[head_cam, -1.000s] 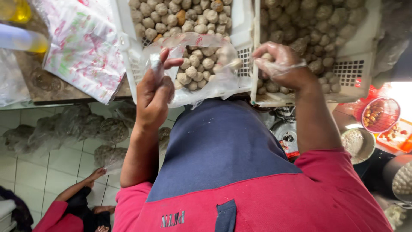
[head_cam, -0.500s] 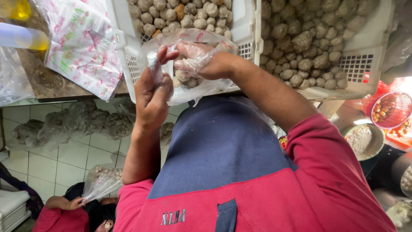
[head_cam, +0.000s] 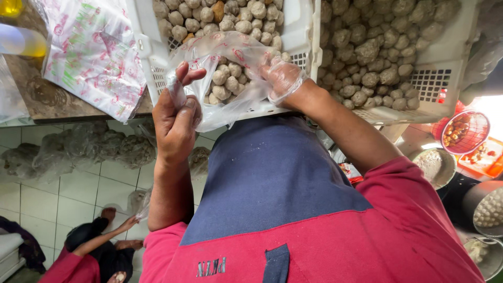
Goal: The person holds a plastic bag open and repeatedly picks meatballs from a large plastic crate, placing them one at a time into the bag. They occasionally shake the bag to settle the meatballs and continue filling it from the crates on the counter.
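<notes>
1. The left hand [head_cam: 175,123] pinches the edge of a thin clear plastic bag with red print [head_cam: 225,78]; thumb and fingers are pressed together on the film, and the index finger points up.
2. The right hand [head_cam: 283,78], covered by a thin transparent glove, is inside the mouth of the same bag. Its fingers are curled, but the film hides them, so I cannot tell if they are closed on something.
3. The bag hangs between both hands, in front of the white plastic crate [head_cam: 149,57], and it holds several round beige-grey meatballs [head_cam: 225,84].
4. This crate is filled with the same meatballs. Just beside it, on the right, stands a second white plastic crate with small holes in the wall [head_cam: 435,84], also full of them.
5. To the left, a stack of flat printed plastic bags [head_cam: 89,52] lies on a brown counter [head_cam: 36,97].
6. Under the arms the person's red shirt with a dark blue apron [head_cam: 277,183] fills the view.
7. Lower left, another person in red [head_cam: 89,251] sits on the white tiled floor [head_cam: 63,194], one hand at a plastic bag.
8. At the right there are a red wire basket [head_cam: 463,131] and metal bowls [head_cam: 435,165].
</notes>
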Demonstrator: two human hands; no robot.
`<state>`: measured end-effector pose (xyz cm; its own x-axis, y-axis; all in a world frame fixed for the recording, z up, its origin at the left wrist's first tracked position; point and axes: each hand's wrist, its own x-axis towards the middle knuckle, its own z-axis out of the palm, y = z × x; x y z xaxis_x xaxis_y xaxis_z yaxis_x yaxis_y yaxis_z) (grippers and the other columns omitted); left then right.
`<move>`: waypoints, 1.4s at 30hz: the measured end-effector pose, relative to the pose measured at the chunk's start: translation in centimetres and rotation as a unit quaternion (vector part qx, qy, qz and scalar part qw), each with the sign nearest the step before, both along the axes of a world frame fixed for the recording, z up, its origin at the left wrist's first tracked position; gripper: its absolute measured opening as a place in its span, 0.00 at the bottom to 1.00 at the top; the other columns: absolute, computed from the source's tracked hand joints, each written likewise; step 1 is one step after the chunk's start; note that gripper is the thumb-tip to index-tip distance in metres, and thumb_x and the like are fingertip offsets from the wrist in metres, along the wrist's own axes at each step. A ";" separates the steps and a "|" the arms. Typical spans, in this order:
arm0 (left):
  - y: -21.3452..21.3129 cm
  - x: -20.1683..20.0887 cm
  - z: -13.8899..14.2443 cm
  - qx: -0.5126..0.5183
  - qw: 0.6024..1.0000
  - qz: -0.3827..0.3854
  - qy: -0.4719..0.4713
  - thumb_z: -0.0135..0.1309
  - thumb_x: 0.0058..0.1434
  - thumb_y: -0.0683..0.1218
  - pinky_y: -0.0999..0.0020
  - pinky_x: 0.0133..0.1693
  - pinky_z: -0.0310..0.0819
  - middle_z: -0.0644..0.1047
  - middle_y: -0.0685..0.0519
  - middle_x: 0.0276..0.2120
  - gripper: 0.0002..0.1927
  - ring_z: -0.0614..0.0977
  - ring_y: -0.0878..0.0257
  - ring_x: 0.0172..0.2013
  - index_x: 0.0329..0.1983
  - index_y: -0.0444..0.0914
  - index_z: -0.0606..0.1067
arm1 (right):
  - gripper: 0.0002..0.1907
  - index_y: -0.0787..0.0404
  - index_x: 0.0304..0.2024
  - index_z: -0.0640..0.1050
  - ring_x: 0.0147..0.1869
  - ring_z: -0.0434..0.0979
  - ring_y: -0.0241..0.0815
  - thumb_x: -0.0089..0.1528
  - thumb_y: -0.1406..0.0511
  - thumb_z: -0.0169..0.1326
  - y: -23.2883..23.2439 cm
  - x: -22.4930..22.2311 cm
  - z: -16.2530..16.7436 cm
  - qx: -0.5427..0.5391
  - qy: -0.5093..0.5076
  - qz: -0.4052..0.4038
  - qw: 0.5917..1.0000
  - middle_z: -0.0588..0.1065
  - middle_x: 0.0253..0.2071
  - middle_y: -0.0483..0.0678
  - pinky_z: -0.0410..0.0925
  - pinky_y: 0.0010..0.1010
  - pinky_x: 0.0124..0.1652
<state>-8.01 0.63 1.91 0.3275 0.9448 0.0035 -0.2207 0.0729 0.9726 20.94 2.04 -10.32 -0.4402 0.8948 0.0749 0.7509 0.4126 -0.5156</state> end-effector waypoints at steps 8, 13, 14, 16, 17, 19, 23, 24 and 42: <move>0.0 0.4 -1.0 0.034 0.999 -0.010 -0.033 0.36 0.73 0.29 0.80 0.30 0.59 0.70 0.35 0.67 0.29 0.63 0.75 0.25 0.76 0.37 0.62 | 0.11 0.61 0.48 0.80 0.44 0.81 0.53 0.63 0.69 0.56 -5.5 10.9 4.3 -0.112 0.129 -0.121 0.978 0.79 0.43 0.56 0.75 0.41 0.43; 0.1 0.2 -1.3 0.027 0.999 -0.012 -0.032 0.36 0.71 0.28 0.80 0.29 0.59 0.70 0.34 0.67 0.29 0.63 0.75 0.25 0.75 0.36 0.63 | 0.18 0.61 0.52 0.80 0.44 0.80 0.55 0.59 0.69 0.56 -6.3 17.4 -0.1 -0.247 -0.065 -0.168 0.952 0.78 0.47 0.58 0.73 0.47 0.44; 0.1 0.3 -1.2 0.028 0.999 -0.015 -0.028 0.36 0.71 0.28 0.80 0.29 0.59 0.70 0.34 0.67 0.30 0.63 0.75 0.25 0.76 0.36 0.63 | 0.25 0.64 0.54 0.79 0.45 0.79 0.60 0.52 0.72 0.56 -6.0 17.4 -1.6 -0.227 -0.057 -0.138 0.962 0.76 0.49 0.63 0.74 0.48 0.42; 0.2 0.5 -1.1 0.029 0.999 -0.018 -0.018 0.36 0.71 0.28 0.80 0.30 0.59 0.70 0.35 0.67 0.30 0.63 0.75 0.25 0.76 0.36 0.62 | 0.28 0.65 0.53 0.78 0.46 0.78 0.63 0.48 0.73 0.56 -5.5 16.6 -4.2 -0.199 -0.106 -0.094 0.970 0.76 0.48 0.65 0.74 0.49 0.41; 0.3 0.7 -0.9 0.031 0.999 -0.023 -0.021 0.36 0.71 0.28 0.80 0.30 0.59 0.70 0.35 0.67 0.30 0.63 0.75 0.25 0.76 0.36 0.62 | 0.23 0.65 0.50 0.79 0.46 0.79 0.62 0.50 0.70 0.58 -5.2 15.7 -5.4 -0.191 -0.162 -0.082 0.965 0.77 0.46 0.64 0.74 0.48 0.42; 0.5 1.1 -0.6 0.039 0.999 -0.024 -0.021 0.37 0.73 0.28 0.80 0.29 0.59 0.70 0.36 0.67 0.30 0.64 0.74 0.25 0.76 0.37 0.61 | 0.16 0.63 0.46 0.81 0.47 0.80 0.61 0.56 0.67 0.57 -4.5 13.8 -6.2 -0.190 -0.230 -0.052 0.953 0.79 0.43 0.63 0.74 0.48 0.44; 0.6 1.5 0.5 0.034 0.999 -0.028 -0.007 0.37 0.74 0.29 0.81 0.30 0.58 0.71 0.40 0.67 0.30 0.62 0.77 0.25 0.78 0.37 0.61 | 0.11 0.62 0.44 0.81 0.45 0.81 0.57 0.61 0.65 0.56 -4.0 12.9 -4.5 -0.227 -0.139 -0.043 0.963 0.80 0.42 0.60 0.74 0.47 0.44; 0.6 1.6 0.8 0.027 0.999 -0.025 -0.002 0.38 0.73 0.29 0.81 0.30 0.58 0.71 0.42 0.67 0.31 0.62 0.77 0.26 0.78 0.37 0.61 | 0.11 0.63 0.43 0.81 0.43 0.81 0.55 0.61 0.64 0.56 -3.8 13.2 -2.8 -0.237 -0.080 -0.053 0.967 0.80 0.41 0.59 0.73 0.46 0.42; 0.0 1.0 1.3 0.038 0.998 -0.047 -0.007 0.37 0.72 0.29 0.80 0.31 0.60 0.69 0.36 0.67 0.29 0.64 0.75 0.26 0.75 0.33 0.61 | 0.11 0.63 0.50 0.80 0.48 0.83 0.49 0.68 0.66 0.54 -2.6 14.1 6.7 -0.231 -0.001 -0.144 0.962 0.81 0.48 0.56 0.74 0.39 0.51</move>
<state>-7.01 0.67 3.25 0.4141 0.9067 0.0800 -0.2299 0.0191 0.9730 35.07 -0.61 -3.66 -0.1695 0.9171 -0.3608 0.8005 -0.0854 -0.5932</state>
